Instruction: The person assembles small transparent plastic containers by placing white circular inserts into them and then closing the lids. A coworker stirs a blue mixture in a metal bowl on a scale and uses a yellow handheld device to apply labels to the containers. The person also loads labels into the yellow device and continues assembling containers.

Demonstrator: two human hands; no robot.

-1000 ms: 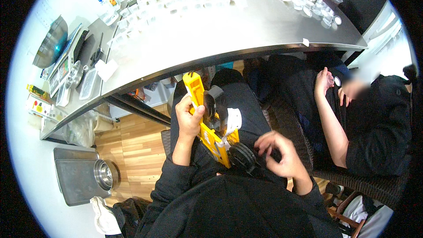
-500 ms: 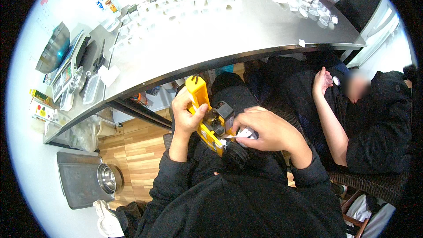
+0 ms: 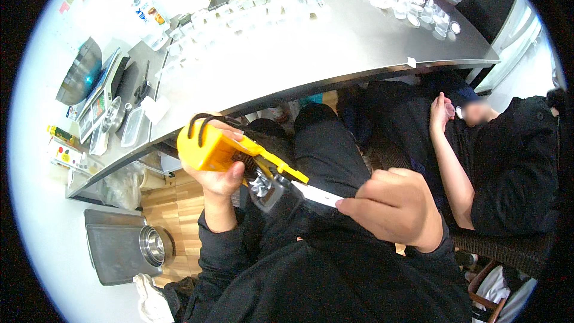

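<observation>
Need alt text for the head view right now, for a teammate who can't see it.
The left hand grips a yellow handheld device above the lap; the right hand pinches a white strip that reaches it. Beyond is a steel table with small clear cups; a seated co-worker in black is at right.

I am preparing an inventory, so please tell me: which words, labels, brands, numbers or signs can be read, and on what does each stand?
White carton with blue cap: large readable lettering, which I do not copy.
White strip at the right hand: small dark mark, too small to read.
White box with coloured spots: print too small to read.
Yellow tool: no readable text.
</observation>
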